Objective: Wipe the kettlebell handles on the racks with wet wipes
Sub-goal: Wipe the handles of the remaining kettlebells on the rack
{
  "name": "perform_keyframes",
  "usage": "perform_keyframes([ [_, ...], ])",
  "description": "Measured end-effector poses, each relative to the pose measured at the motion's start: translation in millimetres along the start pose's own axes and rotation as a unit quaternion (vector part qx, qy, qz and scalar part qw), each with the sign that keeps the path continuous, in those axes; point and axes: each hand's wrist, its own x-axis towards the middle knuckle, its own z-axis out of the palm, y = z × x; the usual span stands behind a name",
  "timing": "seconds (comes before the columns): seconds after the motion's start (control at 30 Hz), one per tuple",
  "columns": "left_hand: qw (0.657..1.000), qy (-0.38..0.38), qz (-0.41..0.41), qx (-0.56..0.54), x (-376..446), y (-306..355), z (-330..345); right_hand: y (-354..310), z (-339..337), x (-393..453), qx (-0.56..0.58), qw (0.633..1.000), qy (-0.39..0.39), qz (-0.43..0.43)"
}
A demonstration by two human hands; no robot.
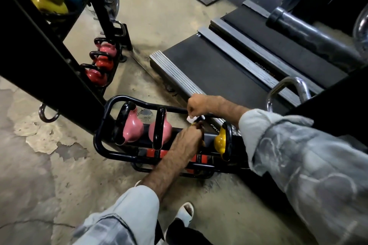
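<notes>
Pinching the wipe [189,119] at twelve o'clock, right hand [196,104] should rub fully round the handle [199,120]; left hand [189,137] grips it steady.

Cracked concrete floor [39,165], treadmills [219,69]

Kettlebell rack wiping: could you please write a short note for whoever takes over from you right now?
Right hand pinches a white wet wipe on the handle of a kettlebell that the hands mostly hide.
Left hand grips that same kettlebell lower down.
Low rack: two pink kettlebells to its left, a yellow kettlebell to its right.
Which handles are already wiped cannot be told.
Left: check the others, including the second rack's red kettlebells.
</notes>
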Motion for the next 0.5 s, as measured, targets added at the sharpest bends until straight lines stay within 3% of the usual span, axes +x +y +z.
perform_keyframes([
  [0.1, 0.999, 0.011, -0.011, -0.034, -2, 5, -5, 8, 31, -23, 0.15, 0.975, 0.134, 0.094],
  [0.17, 0.997, 0.022, -0.013, -0.075, -5, 9, -5, 2, 52, -41, 0.283, 0.915, 0.229, 0.173],
  [0.23, 0.994, 0.032, -0.015, -0.102, -7, 8, -4, -7, 74, -50, 0.412, 0.835, 0.264, 0.253],
  [0.33, 0.993, 0.026, -0.025, -0.116, -7, 3, -3, -26, 85, -45, 0.615, 0.663, 0.267, 0.334],
  [0.43, 0.993, 0.016, -0.034, -0.114, -4, 1, -4, -36, 76, -37, 0.799, 0.436, 0.247, 0.332],
  [0.5, 0.993, 0.015, -0.039, -0.109, -4, 1, -5, -38, 71, -35, 0.853, 0.317, 0.257, 0.327],
])
